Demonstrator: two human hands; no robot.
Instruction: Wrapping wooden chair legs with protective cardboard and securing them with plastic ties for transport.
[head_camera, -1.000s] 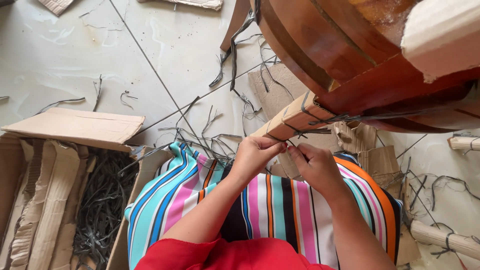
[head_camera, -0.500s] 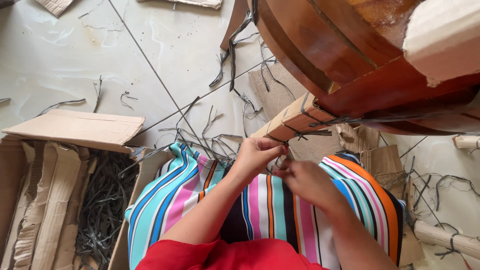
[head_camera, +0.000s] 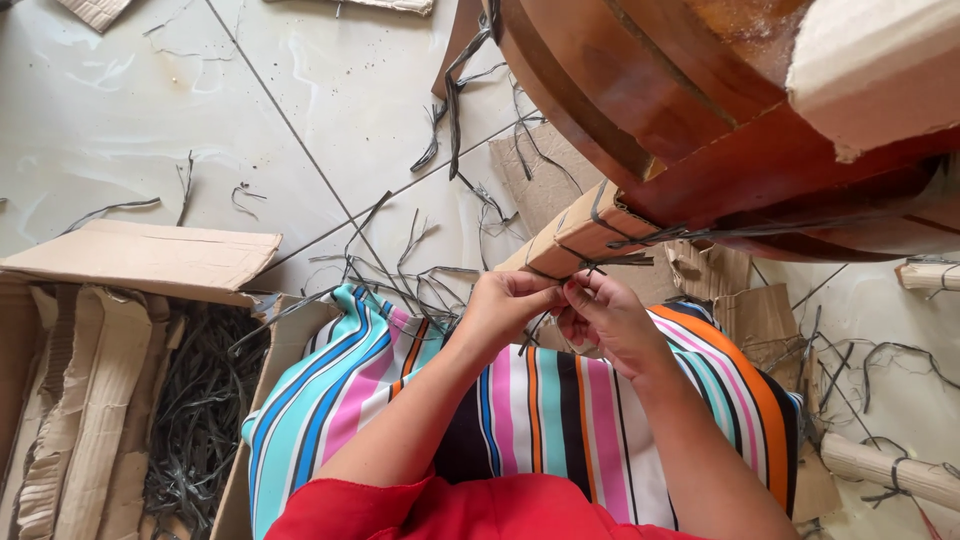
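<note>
1. The left hand (head_camera: 505, 305) and right hand (head_camera: 600, 315) meet just above the lap, fingertips pinched together on a thin dark strap (head_camera: 535, 332). Each grip is clamped on that strap, apparently to pull it taut; its loose end hangs down between the wrists.
2. Directly below the grip lies a striped skirt (head_camera: 520, 410) in turquoise, pink, orange and black, spread over the knees, and nearer the camera a red top (head_camera: 470, 510).
3. Just beyond the grip, touching the fingertips, is a cardboard-wrapped furniture leg (head_camera: 575, 235). Dark straps already circle the cardboard, seemingly holding the padding in place.
4. Up and to the right of the grip, the leg joins a polished wooden furniture frame (head_camera: 700, 110), with another cardboard pad (head_camera: 870, 70) over its far corner.
5. To the left of the grip stands an open cardboard box (head_camera: 150, 255) holding a heap of straps (head_camera: 200, 420) and folded cardboard strips (head_camera: 70, 400), within arm's reach.
6. Farther off, cut strap ends (head_camera: 400, 260) litter the tiled floor (head_camera: 150, 110); to the right, a wrapped piece (head_camera: 890, 470) lies on the floor, well apart.
</note>
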